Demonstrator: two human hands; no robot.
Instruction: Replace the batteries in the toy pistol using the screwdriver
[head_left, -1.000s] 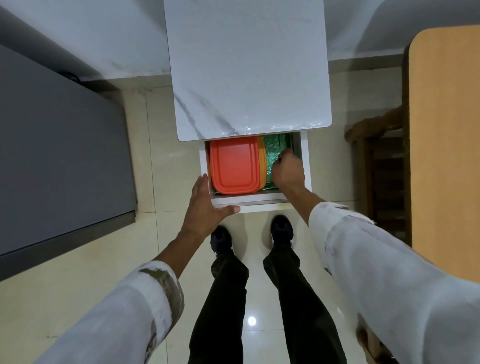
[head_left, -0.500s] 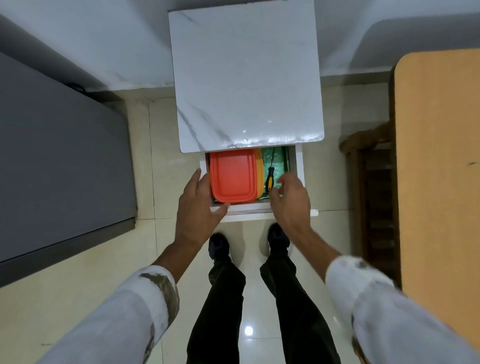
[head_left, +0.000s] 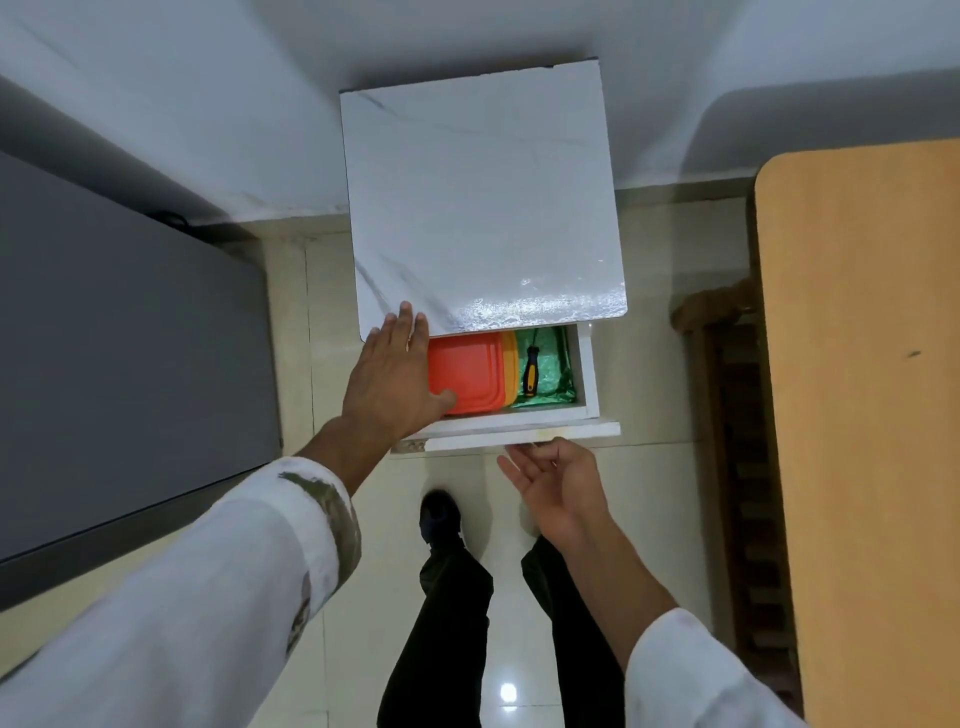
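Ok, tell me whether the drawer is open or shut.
Open: the drawer juts out from under the white top, exposing the orange lid and the screwdriver lying inside.

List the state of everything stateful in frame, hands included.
drawer, open, pulled out.
screwdriver, lying inside drawer on green liner, untouched.
orange box, lid on, in drawer.
left hand, open, fingers straight, over drawer's left edge.
right hand, open, empty, below drawer front.
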